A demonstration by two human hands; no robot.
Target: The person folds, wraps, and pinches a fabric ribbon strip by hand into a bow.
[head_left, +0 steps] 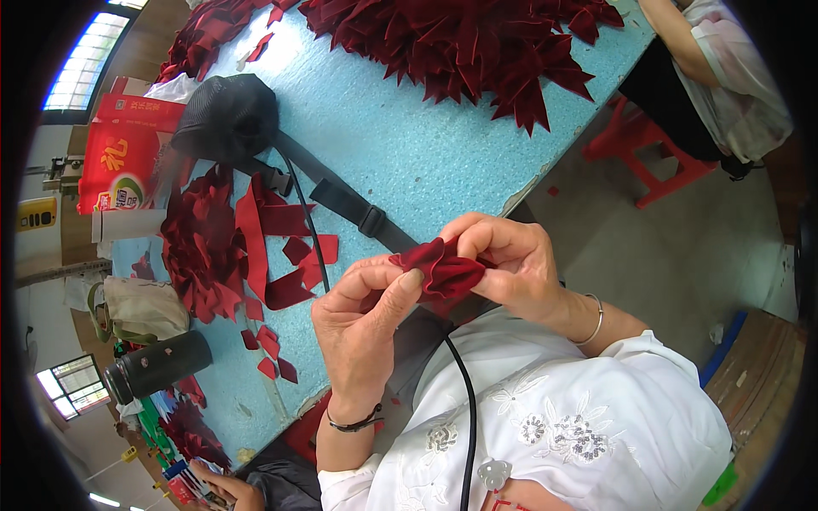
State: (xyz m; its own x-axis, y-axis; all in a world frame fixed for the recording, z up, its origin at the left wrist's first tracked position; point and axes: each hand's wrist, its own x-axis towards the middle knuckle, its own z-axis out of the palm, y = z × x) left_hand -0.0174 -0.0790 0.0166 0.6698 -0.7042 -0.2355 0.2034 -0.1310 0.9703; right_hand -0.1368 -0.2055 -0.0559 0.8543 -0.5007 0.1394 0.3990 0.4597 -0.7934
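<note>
Between my two hands is a dark red velvet bow, its fabric gathered into folds. My left hand pinches its left side between thumb and fingers. At the other side, my right hand grips the fabric with thumb and forefinger. Both hands are just off the table's near edge, in front of my body. To their left on the blue table lie red fabric strips and small red scraps. A large heap of red velvet bows covers the far part of the table.
A second red heap lies at the left, near a black bag with a strap, a red gift bag and a dark bottle. A black cable hangs across my front. Another person sits by a red stool.
</note>
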